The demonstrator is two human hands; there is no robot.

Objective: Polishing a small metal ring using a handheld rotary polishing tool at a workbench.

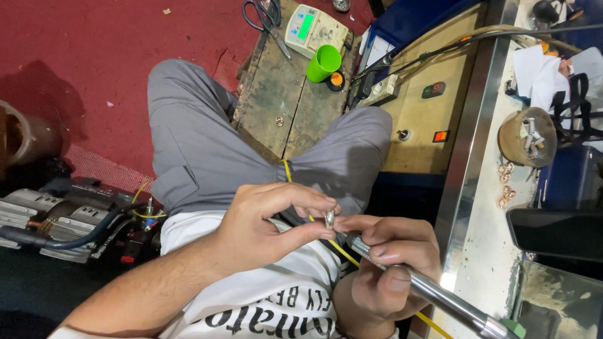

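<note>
My left hand point(264, 226) pinches a small silver ring point(329, 218) between thumb and forefinger, above my lap. My right hand point(389, 263) grips a long metal rotary handpiece point(433, 295), whose tip meets the ring. A yellow cord point(339, 248) runs under both hands across my grey trousers point(201, 150) and white printed shirt point(276, 307).
A worn wooden block point(282, 94) between my knees carries scissors point(267, 19), a small digital scale point(314, 28), a green cup point(323, 63) and a small ring point(279, 121). To the right, a steel-edged bench point(477, 188) holds gold rings point(504, 185) and a wooden bowl point(527, 138). A motor unit point(56, 220) sits at left on the red floor.
</note>
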